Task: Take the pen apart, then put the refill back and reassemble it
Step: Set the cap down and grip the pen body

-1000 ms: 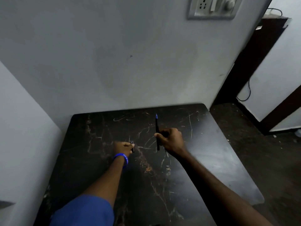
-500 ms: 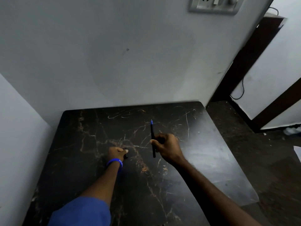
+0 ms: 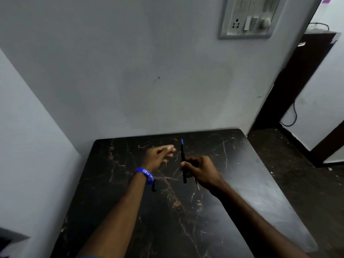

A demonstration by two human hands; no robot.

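My right hand [image 3: 200, 170] grips a slim black pen body [image 3: 183, 161] with a blue tip, held nearly upright above the dark marble table [image 3: 242, 183]. My left hand [image 3: 158, 155], with a blue wristband, hovers just left of the pen with fingers spread and nothing in it. A short black pen piece [image 3: 154, 185], probably the cap, lies on the table below my left wrist. A thin light rod [image 3: 197, 185], possibly the refill, pokes out from under my right hand; I cannot tell whether it lies on the table or is held.
The table stands in a corner, with a pale wall [image 3: 130, 71] behind and another on the left. A switch panel [image 3: 247, 19] hangs on the back wall. At right, beyond the table's edge, are dark floor [image 3: 297, 174] and a doorway with a cable.
My left hand has let go of the short black piece, which now lies on the table, and has risen toward the pen with fingers spread. My right hand keeps its grip.
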